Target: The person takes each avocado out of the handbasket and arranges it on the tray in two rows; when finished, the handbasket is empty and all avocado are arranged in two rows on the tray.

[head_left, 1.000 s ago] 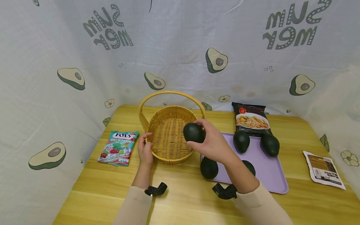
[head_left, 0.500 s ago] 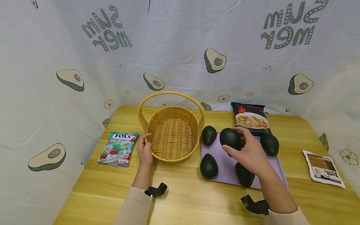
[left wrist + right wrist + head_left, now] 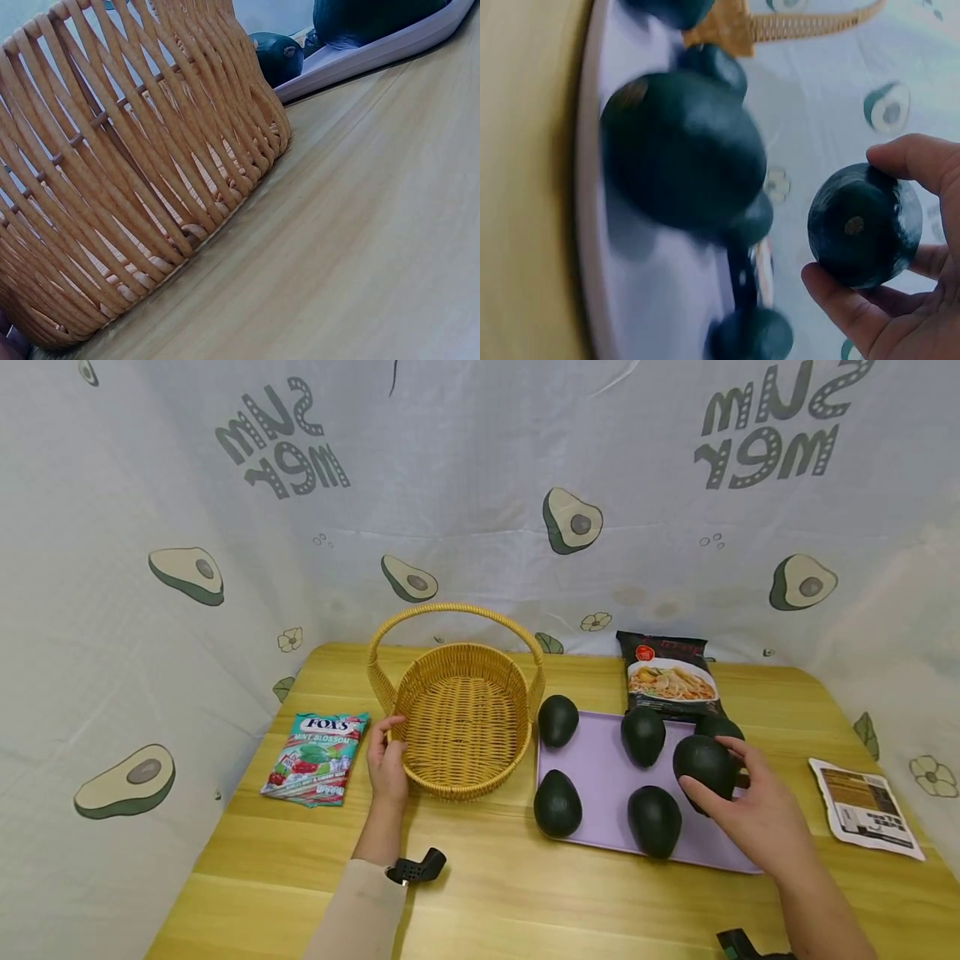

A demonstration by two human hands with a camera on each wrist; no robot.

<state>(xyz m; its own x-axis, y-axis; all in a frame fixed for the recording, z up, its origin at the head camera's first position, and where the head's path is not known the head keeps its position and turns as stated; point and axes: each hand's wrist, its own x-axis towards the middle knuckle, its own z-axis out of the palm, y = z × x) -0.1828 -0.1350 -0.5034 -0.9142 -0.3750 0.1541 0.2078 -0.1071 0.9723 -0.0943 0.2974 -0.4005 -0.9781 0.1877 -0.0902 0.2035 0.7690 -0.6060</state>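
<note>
My right hand (image 3: 765, 810) grips a dark green avocado (image 3: 703, 767) between thumb and fingers, over the right side of the lilac tray (image 3: 600, 785). In the right wrist view this avocado (image 3: 865, 225) shows its stem end, held apart from the others. Several more avocados lie on the tray, one of them (image 3: 654, 821) at the front middle and another (image 3: 718, 727) partly hidden behind the held one. My left hand (image 3: 388, 768) holds the left rim of a yellow wicker basket (image 3: 461, 718), which has nothing in it. The basket's woven wall (image 3: 135, 165) fills much of the left wrist view.
Left of the basket lies a Fox's candy bag (image 3: 318, 756). A black noodle packet (image 3: 669, 675) lies behind the tray, and a white-and-brown pouch (image 3: 866, 810) at the far right. The basket's tall handle (image 3: 457, 607) arches above it. A printed curtain (image 3: 465, 485) hangs behind the table.
My right hand has carried the avocado from above the basket's right side rightward to the tray's right side. The left hand has stayed on the basket rim.
</note>
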